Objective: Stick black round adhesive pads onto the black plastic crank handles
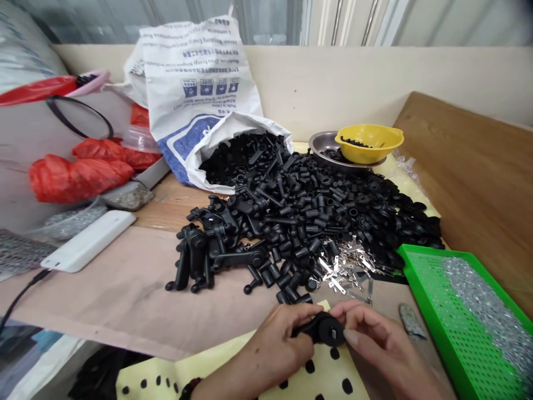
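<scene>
My left hand (pixel 287 341) is closed round the arm of a black plastic crank handle (pixel 332 329) with a round end that faces up. A small metal piece shows in the middle of that round end. With thumb and fingers, my right hand (pixel 372 333) grips the rim of the same round end. Beneath both hands lies a yellow sheet (pixel 233 355) dotted with black round pads (pixel 347 385). Just beyond the hands spreads a big heap of black plastic parts (pixel 287 222), and thin silvery metal strips (pixel 337 272) lie at its near edge.
A white sack (pixel 200 83) spills black parts at the back. A yellow bowl (pixel 387 139) rests on a steel bowl (pixel 318 145). On the right, a green tray (pixel 425 294) holds small metal pieces. At left are a white power bank (pixel 89 241) and red plastic bags (pixel 79 178).
</scene>
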### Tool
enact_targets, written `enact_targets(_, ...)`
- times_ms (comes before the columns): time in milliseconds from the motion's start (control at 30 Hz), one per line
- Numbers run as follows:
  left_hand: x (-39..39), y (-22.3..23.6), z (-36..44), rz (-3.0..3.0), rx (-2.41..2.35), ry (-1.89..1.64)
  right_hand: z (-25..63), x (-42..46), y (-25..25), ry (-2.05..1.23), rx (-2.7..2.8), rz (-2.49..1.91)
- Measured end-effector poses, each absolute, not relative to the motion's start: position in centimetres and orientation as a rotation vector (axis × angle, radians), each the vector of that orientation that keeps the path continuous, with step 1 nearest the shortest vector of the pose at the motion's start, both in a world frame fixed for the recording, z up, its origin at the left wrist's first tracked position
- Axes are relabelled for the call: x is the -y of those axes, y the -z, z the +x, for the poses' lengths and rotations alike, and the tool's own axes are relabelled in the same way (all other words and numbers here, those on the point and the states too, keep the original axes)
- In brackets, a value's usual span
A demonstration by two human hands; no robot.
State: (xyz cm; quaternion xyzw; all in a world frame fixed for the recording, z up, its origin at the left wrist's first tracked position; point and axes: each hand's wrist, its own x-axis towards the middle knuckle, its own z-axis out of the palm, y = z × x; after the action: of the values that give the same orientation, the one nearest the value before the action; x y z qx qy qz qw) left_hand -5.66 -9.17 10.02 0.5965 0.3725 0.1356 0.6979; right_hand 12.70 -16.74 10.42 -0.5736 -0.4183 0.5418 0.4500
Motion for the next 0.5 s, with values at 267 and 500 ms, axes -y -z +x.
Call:
enact_targets(267, 9.23, -9.66, -5.85, 1.396, -0.866, -0.308, 12.75, 16.71, -10.56, -1.320, 1.096, -1.442)
enact_targets(500, 9.24, -9.55, -5.95, 1.421, -0.847, -0.307, 12.63, 16.49, -10.61, -1.301, 1.109, -1.466)
